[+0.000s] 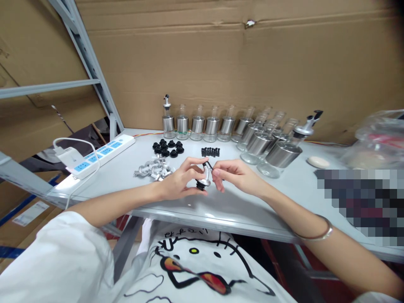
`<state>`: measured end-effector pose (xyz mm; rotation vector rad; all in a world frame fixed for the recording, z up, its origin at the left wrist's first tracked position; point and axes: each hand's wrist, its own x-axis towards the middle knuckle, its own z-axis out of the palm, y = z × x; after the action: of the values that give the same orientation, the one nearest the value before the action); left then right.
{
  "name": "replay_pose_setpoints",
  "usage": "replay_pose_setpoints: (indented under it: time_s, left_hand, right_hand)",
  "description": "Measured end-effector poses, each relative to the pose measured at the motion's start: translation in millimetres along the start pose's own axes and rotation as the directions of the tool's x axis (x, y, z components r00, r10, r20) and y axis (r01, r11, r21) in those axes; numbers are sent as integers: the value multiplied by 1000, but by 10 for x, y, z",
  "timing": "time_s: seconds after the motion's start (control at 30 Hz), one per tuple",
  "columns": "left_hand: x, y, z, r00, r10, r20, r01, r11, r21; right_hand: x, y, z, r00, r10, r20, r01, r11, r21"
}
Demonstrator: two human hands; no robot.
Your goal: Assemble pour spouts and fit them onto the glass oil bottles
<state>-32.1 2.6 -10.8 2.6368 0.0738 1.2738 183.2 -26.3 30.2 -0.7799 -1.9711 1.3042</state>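
Above the front of the table, my left hand (186,179) is closed round a pour spout (205,179) with a silver body and a black ribbed stopper at its lower end. My right hand (235,174) pinches a small black piece at the spout's tip from the right side. Part of that piece is hidden by my fingers. Left of my left hand lies a pile of silver spout parts (154,168). Behind them sit several black stoppers (167,148), and a row of small black caps (210,152) lies straight behind my hands.
Several glass bottles with metal sleeves (213,125) stand along the cardboard wall; a bottle at the left end and a front right bottle (282,153) carry spouts. A power strip (101,155) lies at left. A white oval object (318,162) and plastic bag (381,139) lie right.
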Motion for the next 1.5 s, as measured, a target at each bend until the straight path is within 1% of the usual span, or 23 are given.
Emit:
replay_pose_setpoints:
  time_s: [0.1, 0.17, 0.23, 0.3, 0.37, 0.43, 0.53, 0.6, 0.67, 0.77, 0.87, 0.93, 1.0, 1.07, 1.17, 1.23, 1.4, 1.5]
  left_hand:
    - [4, 20, -2, 1000, -7, 10, 7, 1000, -29]
    - [5, 32, -1, 1000, -16, 21, 17, 999, -45]
    - [6, 39, -2, 999, -28, 33, 30, 998, -63]
    - [5, 44, -7, 999, -25, 34, 27, 997, -67]
    - [6, 48, -14, 1000, -9, 23, 10, 999, -35]
    - [9, 54, -21, 1000, 11, 18, -11, 999, 30]
    - [16, 62, -19, 998, 57, 23, -59, 992, 112]
    - [17, 65, -8, 995, 98, 29, -101, 988, 121]
    - [10, 65, 10, 993, 114, 39, -117, 988, 104]
    - [-6, 63, 38, 994, 95, 51, -98, 993, 58]
    - [-13, 62, 56, 998, 64, 28, -64, 998, -18]
    - [-9, 64, 59, 999, 42, 22, -41, 997, -63]
    - [-6, 68, 55, 999, 28, 30, -26, 996, -83]
    - [-7, 70, 47, 999, 17, 45, -13, 997, -80]
    - [-19, 65, 39, 998, 1, 56, 3, 998, -58]
    - [-26, 54, 38, 999, 4, 49, -1, 999, -50]
    - [-15, 15, 33, 999, 37, 25, -36, 999, -24]
    - [2, -7, 23, 1000, 26, -2, -26, 1000, -3]
  right_hand:
    - [-8, -7, -16, 1000, -25, 2, 25, 997, -76]
    - [-8, -5, -13, 999, -35, 19, 37, 997, -74]
    - [0, 12, -3, 998, -21, 52, 19, 999, 27]
    - [14, 43, 6, 997, 14, 79, -30, 978, 207]
    - [26, 75, 5, 992, 60, 112, -99, 920, 380]
    - [29, 94, -5, 980, 93, 176, -168, 859, 483]
    - [20, 92, -23, 949, 94, 300, -252, 799, 547]
    - [11, 86, -34, 929, 66, 364, -278, 773, 570]
    - [2, 93, -46, 907, 35, 419, -294, 766, 572]
    - [-9, 120, -68, 878, 13, 478, -309, 778, 547]
    - [-11, 127, -80, 880, 38, 474, -327, 772, 545]
    - [-4, 115, -76, 897, 63, 437, -317, 780, 539]
    - [8, 109, -63, 921, 62, 385, -277, 799, 534]
    - [22, 124, -45, 940, 46, 338, -233, 810, 538]
    - [38, 170, -19, 957, 31, 289, -196, 804, 561]
    - [46, 194, -10, 962, 36, 271, -191, 798, 572]
    - [57, 208, -15, 961, 85, 261, -226, 787, 574]
    - [69, 222, -11, 977, 82, 198, -189, 770, 610]
